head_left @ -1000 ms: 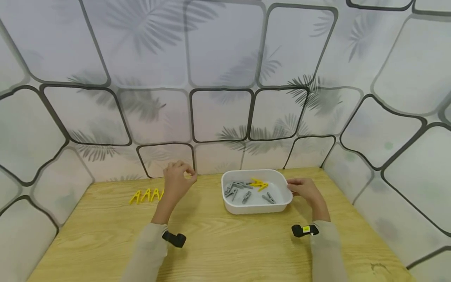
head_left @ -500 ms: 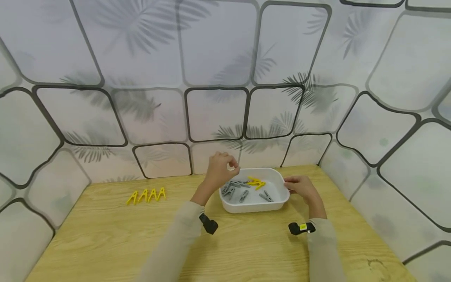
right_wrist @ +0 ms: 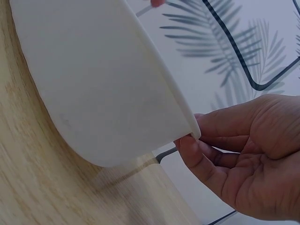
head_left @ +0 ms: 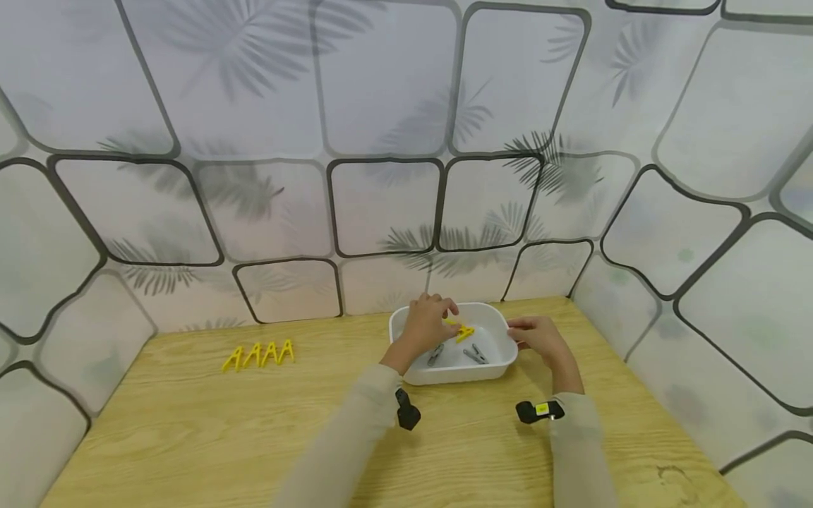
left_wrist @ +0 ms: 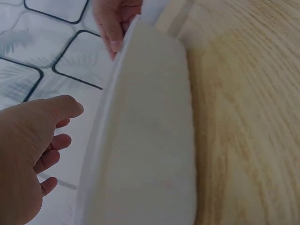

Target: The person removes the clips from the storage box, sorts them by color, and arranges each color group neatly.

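A white plastic basin stands on the wooden table, with yellow clothespins and grey clothespins inside. My left hand is over its left part, thumb and fingers apart, close to the yellow clothespins. It hides some of the contents. In the left wrist view that hand holds nothing, and the basin's wall hides the clothespins. At the right end, my right hand pinches the basin's rim between thumb and fingers, as the right wrist view of the hand also shows.
Several yellow clothespins stand in a row on the left of the table. A patterned wall covering rises behind the table and along both sides.
My left hand has moved right, from beside the yellow row to over the basin, and its pinched fingers have spread. My right hand stays on the rim.
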Available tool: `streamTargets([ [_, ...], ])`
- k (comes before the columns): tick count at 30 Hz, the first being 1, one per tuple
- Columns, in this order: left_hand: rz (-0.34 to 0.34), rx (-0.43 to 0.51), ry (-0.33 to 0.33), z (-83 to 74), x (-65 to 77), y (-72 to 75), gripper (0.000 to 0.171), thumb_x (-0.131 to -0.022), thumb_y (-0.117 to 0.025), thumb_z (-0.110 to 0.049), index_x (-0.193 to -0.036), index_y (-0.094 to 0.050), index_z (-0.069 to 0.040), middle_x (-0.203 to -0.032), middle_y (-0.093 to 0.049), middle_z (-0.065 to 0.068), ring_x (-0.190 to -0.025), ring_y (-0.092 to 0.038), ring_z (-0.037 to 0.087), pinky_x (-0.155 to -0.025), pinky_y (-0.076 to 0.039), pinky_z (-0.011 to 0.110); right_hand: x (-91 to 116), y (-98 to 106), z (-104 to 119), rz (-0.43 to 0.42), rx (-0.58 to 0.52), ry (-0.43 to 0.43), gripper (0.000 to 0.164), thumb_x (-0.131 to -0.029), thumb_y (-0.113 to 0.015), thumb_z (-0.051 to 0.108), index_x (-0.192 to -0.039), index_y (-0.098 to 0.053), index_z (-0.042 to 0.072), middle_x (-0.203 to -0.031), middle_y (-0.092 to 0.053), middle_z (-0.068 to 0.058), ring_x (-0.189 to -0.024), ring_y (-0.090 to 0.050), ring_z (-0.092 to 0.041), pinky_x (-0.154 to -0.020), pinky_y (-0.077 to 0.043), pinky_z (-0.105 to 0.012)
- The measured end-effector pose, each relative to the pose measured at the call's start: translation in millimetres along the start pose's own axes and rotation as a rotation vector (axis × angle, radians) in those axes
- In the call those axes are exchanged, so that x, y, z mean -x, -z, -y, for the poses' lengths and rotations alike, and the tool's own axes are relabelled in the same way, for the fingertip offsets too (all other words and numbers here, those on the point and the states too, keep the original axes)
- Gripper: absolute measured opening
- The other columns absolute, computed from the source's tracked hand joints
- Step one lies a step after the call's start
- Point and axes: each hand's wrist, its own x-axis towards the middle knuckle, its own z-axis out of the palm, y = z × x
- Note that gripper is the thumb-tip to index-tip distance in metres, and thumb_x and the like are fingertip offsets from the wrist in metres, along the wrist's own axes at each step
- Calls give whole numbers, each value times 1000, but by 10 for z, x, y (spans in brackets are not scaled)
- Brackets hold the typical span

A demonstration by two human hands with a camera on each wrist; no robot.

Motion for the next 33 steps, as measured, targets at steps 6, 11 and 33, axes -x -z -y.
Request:
streamTargets([
  [6,59,-50,37,2,-16,-173,30,-92,-74,-32,-119,-69,-19,-108,-64,5,-103,-52,25,-89,-42,43,0,1,1,0,-1,5,36,-98,-60,2,-128,-58,-19,-124,-65,-35,-91,-70,-20,-74,-59,-27],
  [11,81,-45,47,24,-12,-253,31,-93,-73,-30,-120,-68,-17,-113,-64,7,-110,-51,28,-95,-40,47,4,5,15,5,12,-4,37,-99,-60,3,-130,-58,-18,-127,-63,-35,-94,-70,-21,-76,-59,-28],
  [33,126,-206,109,72,-73,-506,33,-89,-73,-34,-115,-71,-15,-115,-62,6,-115,-50,26,-103,-35,47,30,-8,47,-8,8,-23,36,-99,-61,4,-129,-59,-17,-126,-64,-34,-90,-69,-15,-75,-59,-28],
])
